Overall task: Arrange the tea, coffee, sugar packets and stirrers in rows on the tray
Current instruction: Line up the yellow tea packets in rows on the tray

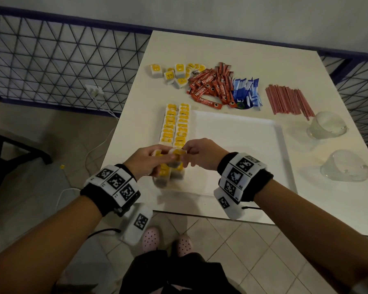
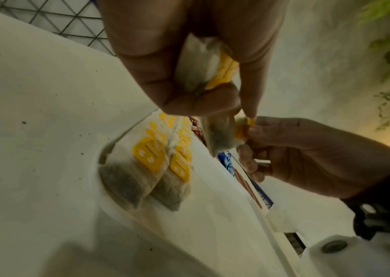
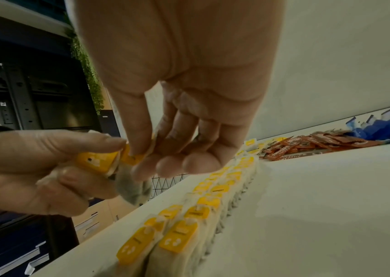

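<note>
Tea bags with yellow paper tags sit bunched in the left hand, whose grip is curled round them above the near left part of the white rectangular tray. The right hand meets it from the right, thumb and forefinger pinching the yellow tag of one bag at the edge of that bunch; in the left wrist view this bag hangs between the two hands. Below them, two straight rows of tea bags run along the tray's left edge, from its near end to its far end, tags up and overlapping. The tray lies on a white desk. Beyond the tray, near the far left, lies a loose cluster of more yellow-tagged tea bags. Just beside it to the right is a heap of red Nescafe coffee sticks, then a heap of blue and white sugar packets touching it, then, set apart, a bundle of thin red stirrers. At the desk's right edge stand two clear glass cups.
</note>
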Tool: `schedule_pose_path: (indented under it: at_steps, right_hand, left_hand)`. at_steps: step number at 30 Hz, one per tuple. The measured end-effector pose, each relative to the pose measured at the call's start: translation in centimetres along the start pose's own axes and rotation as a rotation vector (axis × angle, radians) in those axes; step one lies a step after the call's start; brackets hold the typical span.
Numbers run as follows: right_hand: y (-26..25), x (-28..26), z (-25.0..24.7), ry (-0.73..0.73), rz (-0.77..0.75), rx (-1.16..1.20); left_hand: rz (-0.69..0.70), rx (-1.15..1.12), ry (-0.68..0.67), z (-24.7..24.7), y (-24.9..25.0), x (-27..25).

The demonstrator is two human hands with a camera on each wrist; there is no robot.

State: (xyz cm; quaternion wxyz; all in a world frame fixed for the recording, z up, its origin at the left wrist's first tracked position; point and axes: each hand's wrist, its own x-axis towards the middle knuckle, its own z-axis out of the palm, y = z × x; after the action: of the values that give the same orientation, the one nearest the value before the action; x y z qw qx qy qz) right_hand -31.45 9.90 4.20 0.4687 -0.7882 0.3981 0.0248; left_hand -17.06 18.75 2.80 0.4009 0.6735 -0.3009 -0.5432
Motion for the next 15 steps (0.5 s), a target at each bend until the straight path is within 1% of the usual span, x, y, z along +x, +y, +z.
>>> schedule_pose_path:
  at_steps: [3,5,7,10,15]
  right_hand:
    - [0.3,0.1,0.2,0.019,0.02,-0.004]
    - [0.6,0.1,0.3,0.046,0.007,-0.06]
    - [0.9,-0.1,0.5,0.07,-0.021,-0.095]
    - [1.3,-0.3,0.8,0.074,-0.041,-0.073]
    - [1.6,-0.3,1.6,0.084,0.001,-0.069]
  left_hand:
    - [0.003,0.056,0.047,0.2,-0.6,0.3]
    - [0.002,0.096,0.058,0.5,-1.0,0.4]
    - [0.001,0.127,0.054,0.7,-1.4,0.4]
    - [-0.011,0.17,0.032,0.9,-2.0,0.4]
    - [-0.018,0.281,-0.012,0.8,-2.8,0.5]
